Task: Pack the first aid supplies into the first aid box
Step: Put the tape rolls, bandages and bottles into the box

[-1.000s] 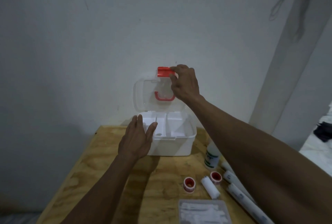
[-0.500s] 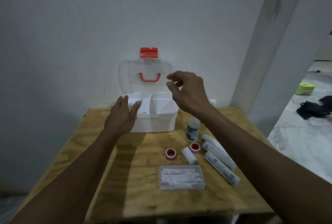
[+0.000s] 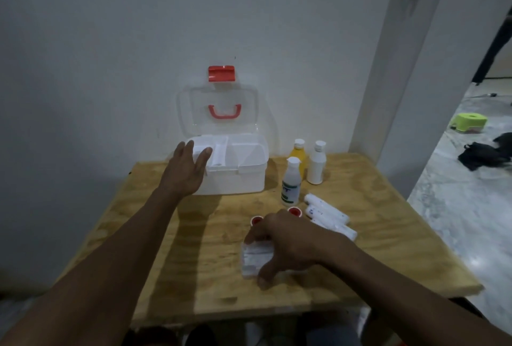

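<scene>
Head camera looks down on a light plywood tabletop [image 3: 374, 207] set against a white wall. The white plastic first aid box [image 3: 235, 176] stands open at the far edge, its clear lid with a red handle and red latch leaning upright against the wall. The left hand [image 3: 184, 172] rests at the box's near-left corner, fingers [image 3: 205, 155] spread flat with their tips over the rim, gripping nothing. The right hand [image 3: 288, 246] hovers low over a clear flat plastic case of white dressings [image 3: 255, 258], fingers [image 3: 250, 237] curled down at its far edge and thumb reaching past its near edge; whether they actually clamp it I cannot tell (the palm hides most of the case). Just beyond these fingertips sit two small red-cored tape rolls [image 3: 257, 220], and to their right lie several white wrapped bandage rolls [image 3: 327, 214]. Farther off, beside the box, stand a clear bottle with a green label [image 3: 291, 186], a yellow bottle [image 3: 299, 155] and a white bottle [image 3: 315, 164].
</scene>
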{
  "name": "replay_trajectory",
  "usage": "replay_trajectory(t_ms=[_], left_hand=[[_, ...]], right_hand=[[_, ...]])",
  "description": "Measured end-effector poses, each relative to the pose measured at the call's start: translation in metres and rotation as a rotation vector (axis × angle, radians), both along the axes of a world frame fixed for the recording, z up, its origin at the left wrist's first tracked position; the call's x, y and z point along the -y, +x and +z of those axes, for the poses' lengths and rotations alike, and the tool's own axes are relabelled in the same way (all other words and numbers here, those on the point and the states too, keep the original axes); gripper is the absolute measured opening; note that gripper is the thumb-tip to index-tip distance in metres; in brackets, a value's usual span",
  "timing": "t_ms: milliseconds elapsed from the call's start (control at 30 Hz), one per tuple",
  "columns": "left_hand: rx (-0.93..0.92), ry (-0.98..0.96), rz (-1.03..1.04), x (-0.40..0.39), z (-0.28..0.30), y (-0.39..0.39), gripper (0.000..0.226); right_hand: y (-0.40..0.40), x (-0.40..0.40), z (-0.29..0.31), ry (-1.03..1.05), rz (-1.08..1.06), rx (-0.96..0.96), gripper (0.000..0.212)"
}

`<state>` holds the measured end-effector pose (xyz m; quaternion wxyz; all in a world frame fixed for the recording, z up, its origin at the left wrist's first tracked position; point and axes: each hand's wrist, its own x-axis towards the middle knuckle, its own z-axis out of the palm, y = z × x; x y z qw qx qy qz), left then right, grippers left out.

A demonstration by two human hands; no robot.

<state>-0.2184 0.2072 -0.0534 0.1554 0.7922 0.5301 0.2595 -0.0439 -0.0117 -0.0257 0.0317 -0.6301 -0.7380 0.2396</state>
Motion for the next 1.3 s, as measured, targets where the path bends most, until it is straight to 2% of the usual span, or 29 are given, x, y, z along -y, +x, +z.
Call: replay_trajectory(t_ms=[267, 467, 633, 700, 833, 1067, 1300], left_hand=[[0.022, -0.026, -0.015, -0.002, -0.001, 0.000, 0.086], [0.001, -0.023, -0.018, -0.006, 0.002, -0.001, 0.086], [-0.006, -0.018, -0.032, -0.023, 0.008, -0.001, 0.090], [-0.008, -0.024, -0.036, -0.029, 0.011, 0.002, 0.088], [-0.031, -0.083, -0.028, -0.036, 0.014, 0.008, 0.101], [-0.125, -0.085, -0.020, -0.028, 0.022, 0.023, 0.088], [-0.160, -0.078, -0.024, -0.026, 0.015, 0.020, 0.089]], right_hand=[[-0.007, -0.009, 0.004, 0.127, 0.008, 0.006, 0.070], [-0.008, -0.052, 0.062, 0.454, -0.243, -0.215, 0.068], [-0.002, -0.125, 0.086, 0.580, -0.516, -0.296, 0.071], [0.001, -0.151, 0.086, 0.583, -0.598, -0.309, 0.069], [0.001, -0.178, 0.077, 0.514, -0.685, -0.270, 0.067], [-0.003, -0.189, 0.053, 0.359, -0.686, -0.119, 0.040], [-0.009, -0.205, 0.022, 0.281, -0.677, -0.031, 0.044]])
